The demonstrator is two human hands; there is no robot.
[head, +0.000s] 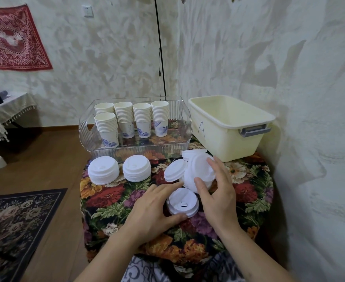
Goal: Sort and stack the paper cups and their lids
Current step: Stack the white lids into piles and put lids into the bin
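Head view: cream bin [228,127] w/ handwritten "A".

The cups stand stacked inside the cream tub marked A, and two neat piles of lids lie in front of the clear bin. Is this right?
Not quite. The head view shows the cup stacks inside the clear bin; nothing shows in the cream tub. The two lid piles are as you say.
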